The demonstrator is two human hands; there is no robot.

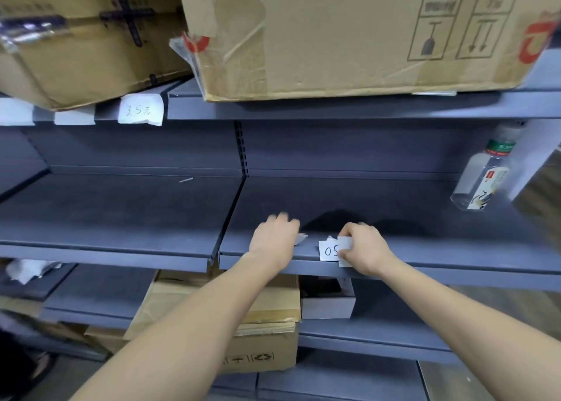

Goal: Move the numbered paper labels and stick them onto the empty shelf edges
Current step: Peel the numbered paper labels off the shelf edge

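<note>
- Two bare forearms rise from the bottom edge, nearest the camera, and reach up to the front of the grey middle shelf (121,218).
- Far left, on the lower shelf, lies a crumpled white wad (25,269); I cannot tell what it is.
- Above it, a worn cardboard box (76,51) overhangs the upper shelf edge, where a handwritten price slip (140,110) is stuck beside two blank white slips.
- Below the middle shelf, an open cardboard carton (264,334) sits behind the left forearm, with a small grey box (328,305) just beside it.
- The left hand (274,238) rests palm-down on the middle shelf near its front. Its fingertips are blurred, so I cannot tell whether they grip anything.
- A white paper scrap (301,238) pokes out from under that hand's right side, lying on the shelf.
- A big cardboard box (349,36) with printed handling symbols fills the upper shelf over both hands.
- The 05 label (328,250) lies flat against the shelf edge (455,271), between the two hands.
- The right hand (368,247) pinches the 05 label's right end with curled fingers, together with another white slip (346,242) that overlaps it.
- At far right, a clear water bottle (479,174) with a green cap stands on the middle shelf, well apart from the hands.
</note>
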